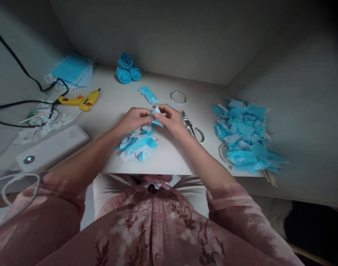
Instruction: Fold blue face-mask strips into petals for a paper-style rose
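Between my two hands, above the middle of the table, is a small piece of light-blue mask fabric [157,117]. My left hand [137,118] pinches its left edge with thumb and fingertips. On the other side, my right hand [170,119] grips it, the thumb lying across its front. Just below my left hand lies a loose pile of blue and white fabric pieces [140,146]. White-handled scissors [192,127] rest right of my right hand. Beyond my hands lies a folded blue strip [148,94].
Three blue fabric roses [124,70] stand at the back. Stacked face masks [72,70], a yellow glue gun [82,100] and a white power bank [52,147] with cables are on the left. A silver ring [178,97] lies beyond the scissors. A large heap of blue pieces [243,129] covers the right.
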Demonstrator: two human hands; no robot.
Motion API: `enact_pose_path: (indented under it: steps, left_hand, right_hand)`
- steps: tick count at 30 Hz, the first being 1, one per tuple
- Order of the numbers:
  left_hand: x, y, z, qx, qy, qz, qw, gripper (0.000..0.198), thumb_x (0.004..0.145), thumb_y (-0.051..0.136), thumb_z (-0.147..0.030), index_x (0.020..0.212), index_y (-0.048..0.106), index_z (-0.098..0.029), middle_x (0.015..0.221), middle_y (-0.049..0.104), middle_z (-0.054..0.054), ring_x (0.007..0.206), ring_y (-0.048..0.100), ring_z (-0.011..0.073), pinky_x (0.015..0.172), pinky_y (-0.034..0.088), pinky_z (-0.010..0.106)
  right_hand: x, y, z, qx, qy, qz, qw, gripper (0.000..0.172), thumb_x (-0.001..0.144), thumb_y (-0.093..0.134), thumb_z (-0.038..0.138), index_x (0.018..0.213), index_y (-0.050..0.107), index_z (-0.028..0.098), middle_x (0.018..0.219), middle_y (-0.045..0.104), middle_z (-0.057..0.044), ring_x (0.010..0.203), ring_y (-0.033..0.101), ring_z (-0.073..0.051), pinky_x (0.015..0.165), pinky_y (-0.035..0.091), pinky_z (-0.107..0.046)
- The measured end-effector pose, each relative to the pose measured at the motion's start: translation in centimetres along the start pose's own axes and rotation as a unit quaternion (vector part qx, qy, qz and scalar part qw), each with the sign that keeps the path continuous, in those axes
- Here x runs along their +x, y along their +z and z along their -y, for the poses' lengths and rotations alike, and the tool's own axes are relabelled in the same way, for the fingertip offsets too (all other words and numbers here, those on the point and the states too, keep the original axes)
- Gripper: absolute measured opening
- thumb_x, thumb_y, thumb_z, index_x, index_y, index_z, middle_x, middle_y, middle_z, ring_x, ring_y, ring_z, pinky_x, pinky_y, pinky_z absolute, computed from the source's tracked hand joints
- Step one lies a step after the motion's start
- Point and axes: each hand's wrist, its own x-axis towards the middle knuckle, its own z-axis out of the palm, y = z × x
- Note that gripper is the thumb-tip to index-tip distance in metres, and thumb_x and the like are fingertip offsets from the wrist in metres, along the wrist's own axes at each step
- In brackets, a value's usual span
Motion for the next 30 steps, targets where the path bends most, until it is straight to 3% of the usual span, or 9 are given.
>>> enact_pose_path:
  steps: [5, 9, 12, 15, 20, 25, 30]
  left_hand:
    - [0.0, 0.3, 0.0, 0.056, -0.002, 0.011, 0.998, 0.026, 0.069, 0.067, -0.039, 0.059, 0.055, -0.017, 0.053, 0.048, -0.004, 0.053, 0.042, 0.0077, 0.053, 0.03, 0.023]
    - [0.0, 0.5, 0.1, 0.073, 0.008, 0.022, 0.997, 0.03, 0.069, 0.069, -0.039, 0.056, 0.052, -0.018, 0.053, 0.044, -0.005, 0.054, 0.038, 0.0069, 0.053, 0.028, 0.023]
    - [-0.1, 0.3, 0.0, 0.059, 0.001, 0.024, 0.998, 0.03, 0.07, 0.072, -0.037, 0.057, 0.053, -0.017, 0.053, 0.045, -0.005, 0.053, 0.039, 0.0069, 0.052, 0.029, 0.022]
    - [-0.1, -0.2, -0.3, 0.004, -0.007, -0.01, 1.0, 0.028, 0.071, 0.076, -0.035, 0.06, 0.058, -0.016, 0.057, 0.054, -0.002, 0.054, 0.046, 0.0078, 0.053, 0.034, 0.021]
    - [0.1, -1.1, -0.7, -0.117, -0.029, -0.05, 0.991, 0.027, 0.072, 0.079, -0.027, 0.06, 0.057, -0.017, 0.058, 0.057, 0.0, 0.053, 0.05, 0.0075, 0.054, 0.038, 0.021]
    - [0.2, -1.2, -0.6, -0.179, -0.049, -0.03, 0.982, 0.024, 0.073, 0.078, -0.024, 0.063, 0.059, -0.016, 0.058, 0.058, 0.0, 0.052, 0.051, 0.0075, 0.053, 0.039, 0.021]
    - [0.0, -1.0, -0.5, -0.191, -0.065, -0.008, 0.979, 0.024, 0.071, 0.08, -0.025, 0.064, 0.059, -0.015, 0.059, 0.059, 0.0, 0.052, 0.052, 0.0077, 0.053, 0.039, 0.021]
  right_hand:
    - [0.0, 0.1, -0.4, 0.01, -0.009, 0.01, 1.0, 0.059, 0.077, 0.083, 0.06, 0.123, 0.068, 0.027, 0.084, 0.056, 0.003, 0.076, 0.053, -0.014, 0.071, 0.049, -0.028]
    - [0.0, 0.3, -0.6, -0.005, -0.022, -0.013, 1.0, 0.054, 0.084, 0.077, 0.059, 0.125, 0.067, 0.026, 0.081, 0.056, 0.003, 0.072, 0.052, -0.014, 0.072, 0.05, -0.029]
    - [0.2, -0.1, -0.4, -0.023, -0.022, -0.052, 0.998, 0.053, 0.09, 0.069, 0.062, 0.129, 0.065, 0.025, 0.094, 0.067, -0.002, 0.086, 0.061, -0.017, 0.08, 0.054, -0.032]
    - [0.4, -1.1, 0.1, -0.05, -0.03, -0.069, 0.996, 0.052, 0.097, 0.06, 0.064, 0.137, 0.062, 0.03, 0.12, 0.072, -0.006, 0.111, 0.065, -0.021, 0.093, 0.057, -0.036]
    - [0.4, -2.5, 0.7, -0.13, -0.104, -0.003, 0.986, 0.046, 0.097, 0.062, 0.057, 0.135, 0.065, 0.031, 0.145, 0.064, -0.006, 0.137, 0.056, -0.027, 0.106, 0.054, -0.043]
    - [0.1, -2.3, 0.9, -0.156, -0.15, 0.053, 0.975, 0.033, 0.094, 0.067, 0.045, 0.124, 0.071, 0.03, 0.153, 0.059, -0.008, 0.144, 0.052, -0.028, 0.111, 0.05, -0.047]
    - [-0.1, -2.1, 1.2, -0.172, -0.169, 0.075, 0.967, 0.027, 0.092, 0.072, 0.045, 0.113, 0.074, 0.028, 0.155, 0.057, -0.009, 0.147, 0.05, -0.03, 0.122, 0.038, -0.053]
